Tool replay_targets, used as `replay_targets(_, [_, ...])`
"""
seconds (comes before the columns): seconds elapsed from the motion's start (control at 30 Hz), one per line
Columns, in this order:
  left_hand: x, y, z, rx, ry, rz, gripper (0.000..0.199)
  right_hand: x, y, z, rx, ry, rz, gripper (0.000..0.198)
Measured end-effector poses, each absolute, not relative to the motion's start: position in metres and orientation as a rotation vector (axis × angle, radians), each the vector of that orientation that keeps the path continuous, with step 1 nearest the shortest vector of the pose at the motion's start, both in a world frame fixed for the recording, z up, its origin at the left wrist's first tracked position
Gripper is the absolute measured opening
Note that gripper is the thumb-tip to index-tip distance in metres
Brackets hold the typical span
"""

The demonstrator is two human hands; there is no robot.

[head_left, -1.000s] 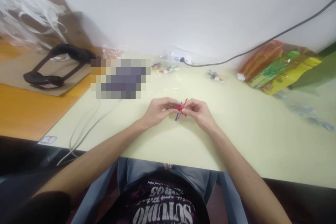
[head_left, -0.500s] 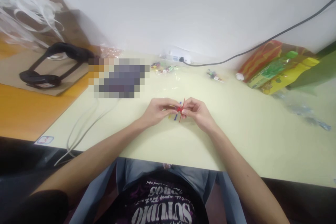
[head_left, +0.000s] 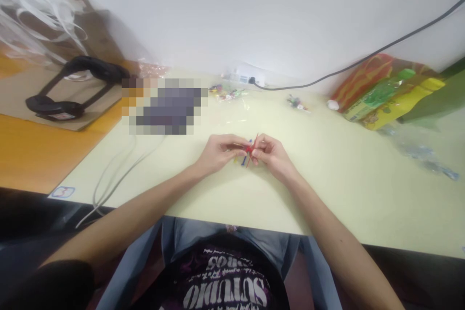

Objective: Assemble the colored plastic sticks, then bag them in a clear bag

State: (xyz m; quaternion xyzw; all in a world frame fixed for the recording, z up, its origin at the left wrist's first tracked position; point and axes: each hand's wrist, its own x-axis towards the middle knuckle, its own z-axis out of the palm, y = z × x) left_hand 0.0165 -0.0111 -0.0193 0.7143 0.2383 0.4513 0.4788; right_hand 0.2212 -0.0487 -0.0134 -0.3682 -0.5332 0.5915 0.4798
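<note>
Over the pale table (head_left: 232,198), left hand (head_left: 220,151) and right hand (head_left: 273,154) both have fingertips pinched on the little red piece (head_left: 249,149) between them, tipped a touch more than a sec ago, so probably mid-tweak, though it's pretty blurry.

The red piece (head_left: 249,149) I hold looks like smooth plastic. My bench (head_left: 236,196) has a smooth, nearly matt top. The cardboard sheet (head_left: 16,94) looks dull, the clear wrapper (head_left: 417,151) glossy plastic, my black shirt (head_left: 198,247) matt cloth.
</note>
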Motion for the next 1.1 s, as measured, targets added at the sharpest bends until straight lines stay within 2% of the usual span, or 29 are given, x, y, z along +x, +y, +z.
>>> replay_targets(1.1, [0.021, -0.018, -0.025, 1.741, 0.662, 1.207, 0.021, 0.218, -0.047, -0.027, -0.817, -1.22, 1.442, 0.045])
